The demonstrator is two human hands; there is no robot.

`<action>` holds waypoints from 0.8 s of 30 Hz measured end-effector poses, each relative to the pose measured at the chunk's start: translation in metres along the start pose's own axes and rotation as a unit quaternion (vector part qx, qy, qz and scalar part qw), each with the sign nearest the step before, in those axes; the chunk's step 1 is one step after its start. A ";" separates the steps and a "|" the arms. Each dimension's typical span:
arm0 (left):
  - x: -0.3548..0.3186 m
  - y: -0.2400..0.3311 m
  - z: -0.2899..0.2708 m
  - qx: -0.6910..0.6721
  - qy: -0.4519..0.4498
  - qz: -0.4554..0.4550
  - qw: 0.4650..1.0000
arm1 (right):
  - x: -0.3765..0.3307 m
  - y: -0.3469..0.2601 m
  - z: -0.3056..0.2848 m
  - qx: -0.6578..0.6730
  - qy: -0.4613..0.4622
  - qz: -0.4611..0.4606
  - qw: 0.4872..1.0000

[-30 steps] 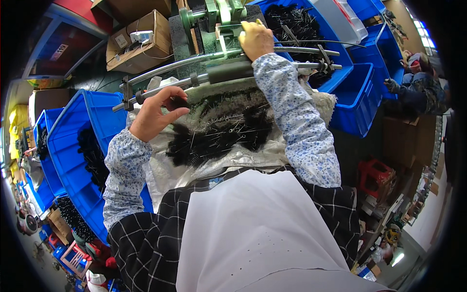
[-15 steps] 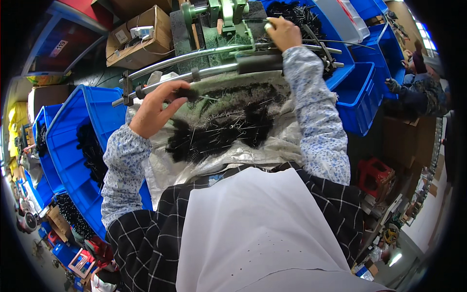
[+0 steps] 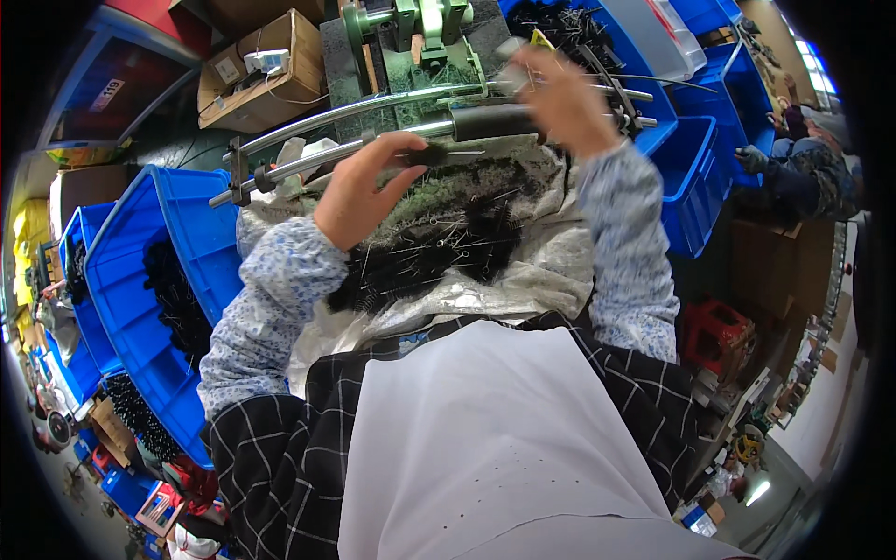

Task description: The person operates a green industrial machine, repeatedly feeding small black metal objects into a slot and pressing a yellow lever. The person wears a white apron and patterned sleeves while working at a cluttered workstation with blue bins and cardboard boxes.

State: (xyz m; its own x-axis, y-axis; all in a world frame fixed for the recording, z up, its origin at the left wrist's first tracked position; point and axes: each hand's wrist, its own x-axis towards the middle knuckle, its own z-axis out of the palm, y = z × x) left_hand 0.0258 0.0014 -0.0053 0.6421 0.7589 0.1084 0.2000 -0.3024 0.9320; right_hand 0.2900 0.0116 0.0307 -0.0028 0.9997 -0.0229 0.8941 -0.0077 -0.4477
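Observation:
My left hand [image 3: 366, 191] pinches a small black wire brush [image 3: 431, 154] between thumb and fingers, its thin metal stem pointing right. Motion smears my right hand [image 3: 569, 107], raised at the right end of the metal rails; whether its fingers hold anything cannot be made out. Below both hands, a pile of black-bristled wire brushes [image 3: 439, 250] with thin stems and small loops lies on a pale cloth [image 3: 551, 257] across my lap. Ahead stands a green machine [image 3: 431, 56], with a dark roller [image 3: 495, 121] on the nearer rail [image 3: 322, 161].
A blue bin [image 3: 140, 280] with black brushes stands at my left. Another blue bin [image 3: 695, 187] is at the right, beyond a black heap of parts [image 3: 565, 23]. A cardboard box [image 3: 271, 79] sits far left. Another person [image 3: 807, 177] works at the far right.
My left hand has moved right and slightly up with the brush, toward the roller. My right hand has shifted right and down from the machine, blurring as it moves.

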 end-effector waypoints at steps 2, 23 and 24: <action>0.004 0.005 0.007 0.010 0.008 0.012 1.000 | -0.030 -0.040 0.016 0.140 -0.155 -0.026 0.978; -0.074 -0.067 -0.031 0.325 -0.360 -0.159 0.860 | 0.069 0.053 0.068 -0.192 0.171 -0.022 0.966; -0.074 -0.067 -0.031 0.323 -0.357 -0.155 0.862 | 0.069 0.055 0.069 -0.187 0.170 -0.024 0.967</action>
State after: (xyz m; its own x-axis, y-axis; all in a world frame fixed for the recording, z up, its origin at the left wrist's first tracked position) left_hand -0.0584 -0.0166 -0.0646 0.7301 0.3815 -0.5669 0.6659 -0.5833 0.4651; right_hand 0.3086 0.0789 -0.0571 0.0433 0.9485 0.3139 0.9962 -0.0172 -0.0854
